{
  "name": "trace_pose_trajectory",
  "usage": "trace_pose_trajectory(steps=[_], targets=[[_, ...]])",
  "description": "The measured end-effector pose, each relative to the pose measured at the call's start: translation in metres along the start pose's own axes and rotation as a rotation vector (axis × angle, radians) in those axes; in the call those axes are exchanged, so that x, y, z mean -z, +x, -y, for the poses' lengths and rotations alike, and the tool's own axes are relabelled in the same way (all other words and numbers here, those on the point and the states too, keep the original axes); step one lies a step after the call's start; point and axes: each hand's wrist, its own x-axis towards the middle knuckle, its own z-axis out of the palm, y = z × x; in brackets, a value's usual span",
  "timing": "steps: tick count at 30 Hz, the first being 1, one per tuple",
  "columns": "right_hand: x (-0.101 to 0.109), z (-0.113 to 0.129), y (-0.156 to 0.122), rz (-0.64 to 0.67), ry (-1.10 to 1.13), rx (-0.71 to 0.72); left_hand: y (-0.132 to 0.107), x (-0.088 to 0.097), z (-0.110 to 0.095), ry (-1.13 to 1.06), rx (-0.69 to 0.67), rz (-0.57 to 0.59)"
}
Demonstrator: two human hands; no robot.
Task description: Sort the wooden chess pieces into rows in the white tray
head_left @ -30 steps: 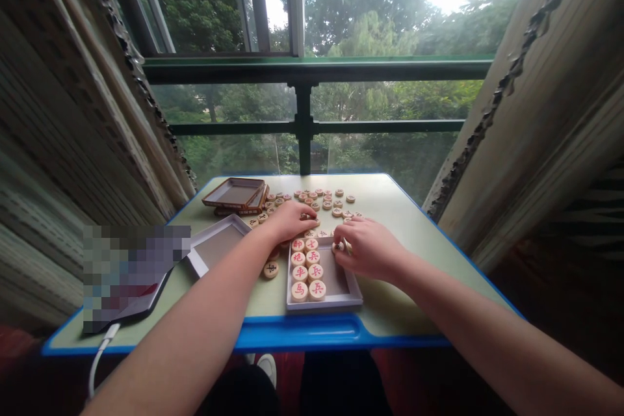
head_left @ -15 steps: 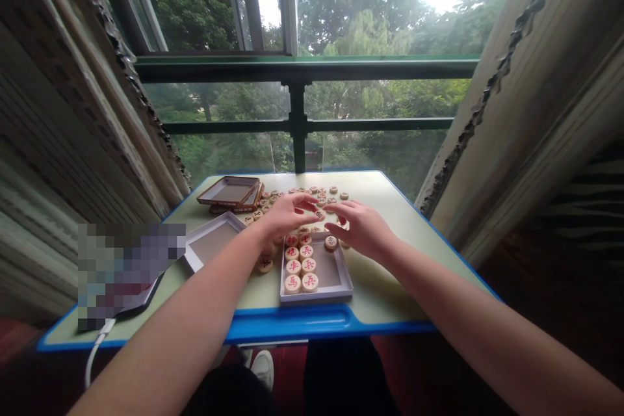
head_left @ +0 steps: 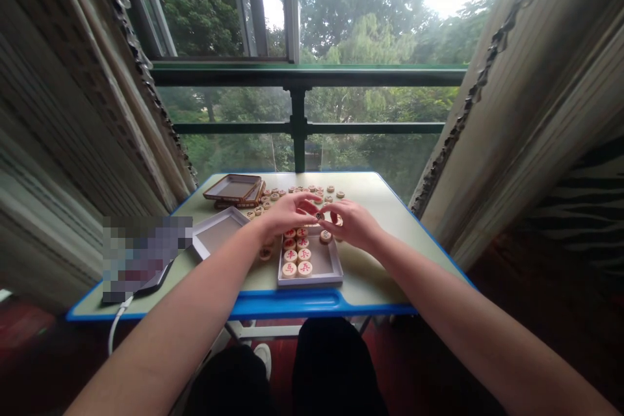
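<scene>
A wooden Chinese chess piece [head_left: 320, 216] with a dark character is between the thumb and index finger of my right hand [head_left: 355, 222], just beyond the near tray. My left hand [head_left: 288, 213] reaches in from the other side. Its fingers are apart, and its thumb tip comes close to the same piece; whether they touch I cannot tell. Below both hands lies a shallow pale tray [head_left: 316, 281]. Red-character pieces [head_left: 304, 255] fill two columns on its left, and one dark-character piece [head_left: 325, 236] sits toward its upper right.
Loose pieces [head_left: 330, 189] are scattered behind my hands on the blue-edged table [head_left: 390, 253]. Another pale tray [head_left: 214, 234] lies to the left, with brown-edged box parts [head_left: 234, 187] stacked behind it. A blurred-out device with a white cable [head_left: 114, 325] is at the left edge.
My right hand has moved left, and its fingers have closed around the dark-character piece near my left thumb. My left hand has hardly shifted. The camera view has moved slightly.
</scene>
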Motion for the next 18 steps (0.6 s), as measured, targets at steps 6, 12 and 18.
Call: trace_pose_trajectory(steps=[6,12,18], targets=[[0.005,0.001,-0.001,0.072,0.074,-0.079,-0.002,-0.003,-0.003,-0.015,0.032,0.030],[0.021,0.010,-0.005,0.316,0.085,-0.071,0.000,0.007,0.004,0.128,-0.055,-0.160],[0.026,0.021,-0.011,0.413,0.020,0.022,0.004,0.010,0.015,0.608,0.033,-0.189]])
